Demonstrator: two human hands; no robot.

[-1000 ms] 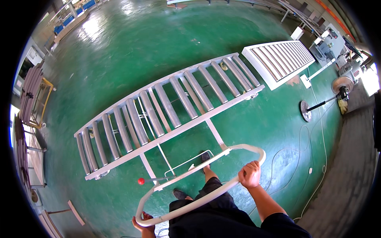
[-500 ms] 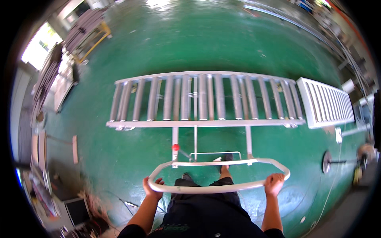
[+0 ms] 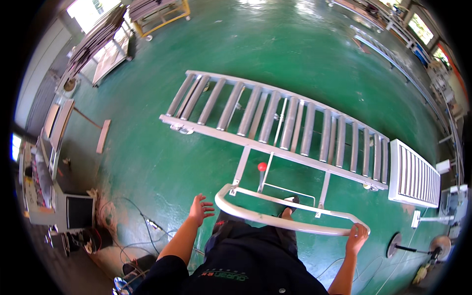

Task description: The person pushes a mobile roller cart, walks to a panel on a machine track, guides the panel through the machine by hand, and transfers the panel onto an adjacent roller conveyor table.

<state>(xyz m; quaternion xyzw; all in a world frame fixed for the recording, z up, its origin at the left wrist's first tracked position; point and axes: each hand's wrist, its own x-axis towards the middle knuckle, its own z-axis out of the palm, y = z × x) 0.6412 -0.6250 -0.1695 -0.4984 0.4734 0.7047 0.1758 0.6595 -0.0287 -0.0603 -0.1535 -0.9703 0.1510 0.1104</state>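
Note:
My right hand (image 3: 357,239) is wrapped round the right corner of a white tubular push handle (image 3: 280,224), which forms a long loop in front of my body. My left hand (image 3: 200,210) is off the handle, a little left of its left end, with fingers apart and nothing in them. Two flat metal arms join the handle to a roller conveyor cart (image 3: 216,132), a long metal frame with several grey rollers across it. It stands at a slant, its left end farther away. A lever with a red ball knob (image 3: 262,167) rises near the handle's left arm.
A white slatted panel (image 3: 415,177) sits against the cart's right end. Disc-shaped weights on a bar (image 3: 395,245) lie at lower right. Cables (image 3: 147,221) run over the green floor (image 3: 147,147) at left, near a dark-fronted box (image 3: 80,212). A yellow-framed trolley (image 3: 164,22) stands far left.
My left hand has let go of the handle and opened beside it. My right hand still grips it. In view, the cart has turned from level to slanting, with its right end nearer.

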